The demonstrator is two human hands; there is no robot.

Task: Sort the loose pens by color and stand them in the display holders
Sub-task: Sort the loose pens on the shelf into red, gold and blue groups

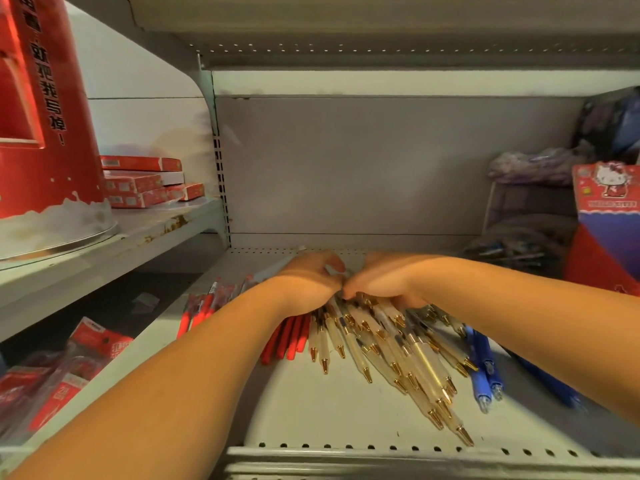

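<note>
Head view; pale grey perforated metal shelf (pixel 329 410) carries a fanned heap of translucent gold-tipped plastic pens (pixel 391 344), tips pointing toward the camera; all positions below taken from this heap. Slim red plastic pens (pixel 291 337) lie touching the heap on its left side, partly under the left forearm; blue rubber-grip pens (pixel 485 368) lie just beside the heap on its right. Left hand (pixel 304 282) sits at the heap's far left end, over the upper ends of the red pens; fingers curled inward; whether they clasp anything cannot be told, the palm side being hidden. Right hand (pixel 384 282) sits on the heap's far end, thumb side touching the left hand; fingers curled down round the upper ends of the translucent pens. Right of the heap and well apart: red and blue cardboard display box with a cartoon cat (pixel 606 202). Left of the heap and higher, on a neighbouring shelf: large red cylindrical display with black characters (pixel 45 133), with flat red cartons (pixel 142 181) stacked near it. Left of the heap and lower: packaged red pens in clear wrappers (pixel 69 368).
</note>
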